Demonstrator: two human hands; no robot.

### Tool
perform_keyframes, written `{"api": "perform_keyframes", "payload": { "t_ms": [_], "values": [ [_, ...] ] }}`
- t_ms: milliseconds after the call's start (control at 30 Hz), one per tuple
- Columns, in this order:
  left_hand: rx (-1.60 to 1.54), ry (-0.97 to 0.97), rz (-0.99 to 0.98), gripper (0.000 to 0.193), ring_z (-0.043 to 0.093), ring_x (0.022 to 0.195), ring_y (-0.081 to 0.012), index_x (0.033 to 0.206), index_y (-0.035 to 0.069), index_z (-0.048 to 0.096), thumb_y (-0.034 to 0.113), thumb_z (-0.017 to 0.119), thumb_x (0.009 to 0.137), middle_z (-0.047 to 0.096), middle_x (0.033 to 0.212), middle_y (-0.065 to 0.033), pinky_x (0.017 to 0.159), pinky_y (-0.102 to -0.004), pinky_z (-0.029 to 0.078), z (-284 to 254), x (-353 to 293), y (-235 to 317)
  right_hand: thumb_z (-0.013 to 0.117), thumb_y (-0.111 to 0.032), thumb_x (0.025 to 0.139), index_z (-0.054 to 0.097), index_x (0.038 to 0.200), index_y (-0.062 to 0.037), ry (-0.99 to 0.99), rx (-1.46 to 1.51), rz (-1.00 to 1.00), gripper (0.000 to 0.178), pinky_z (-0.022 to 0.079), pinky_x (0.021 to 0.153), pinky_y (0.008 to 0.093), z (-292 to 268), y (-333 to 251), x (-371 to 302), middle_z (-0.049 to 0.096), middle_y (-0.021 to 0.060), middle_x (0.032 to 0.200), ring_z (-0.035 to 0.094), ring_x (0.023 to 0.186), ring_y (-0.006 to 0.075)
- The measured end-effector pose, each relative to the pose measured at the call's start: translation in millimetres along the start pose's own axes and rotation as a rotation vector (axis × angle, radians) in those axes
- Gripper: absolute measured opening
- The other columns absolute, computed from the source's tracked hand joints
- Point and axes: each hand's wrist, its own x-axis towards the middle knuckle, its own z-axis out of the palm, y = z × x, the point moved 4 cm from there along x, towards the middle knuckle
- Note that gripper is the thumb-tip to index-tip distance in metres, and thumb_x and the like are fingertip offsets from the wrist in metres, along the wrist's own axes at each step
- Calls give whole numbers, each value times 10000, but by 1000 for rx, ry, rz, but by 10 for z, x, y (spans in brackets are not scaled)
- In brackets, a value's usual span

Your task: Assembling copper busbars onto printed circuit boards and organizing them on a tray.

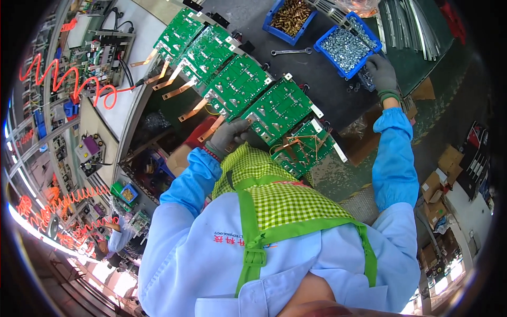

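1. Left hand [228, 138], gloved in grey, centre of the frame: at the lower edge of the row of green circuit boards [240, 87]; its grip cannot be told.
2. Right hand [381, 75], gloved alike, right of upper centre: fingers at the lower-right corner of the blue bin of silver hardware [344, 52]; whether they grasp anything cannot be told.
3. Circuit boards: a diagonal row from upper left to centre (copper strips [194, 110] project from their lower-left side).
4. Dark surface [322, 87], upper centre: carries a wrench [291, 52] below a blue bin of brass-coloured parts [290, 20].
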Motion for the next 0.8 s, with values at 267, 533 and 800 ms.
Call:
{"api": "perform_keyframes", "payload": {
  "t_ms": [267,533,800],
  "values": [
    [-54,-18,41,109,440,549,-68,892,47,556,133,620,873,499,742,-13,400,-149,268,100,-68,92,567,-181,806,592,1165,-101,-191,-310,-36,369,478,840,454,495,-460,467,660,158,986,620,921,352],
    [-9,-50,98,125,449,545,-38,891,65,586,187,615,891,502,703,21,402,-150,286,72,-63,25,465,-142,840,612,1087,-106,-103,-269,25,289,476,810,499,461,-729,326,650,201,950,612,942,392],
    [155,-175,52,152,406,529,-9,874,85,564,230,558,916,500,712,25,414,-135,280,-32,14,38,589,-234,884,595,1053,-53,234,115,17,248,493,763,372,-650,-1111,-191,653,142,961,640,858,290]
  ]
}}
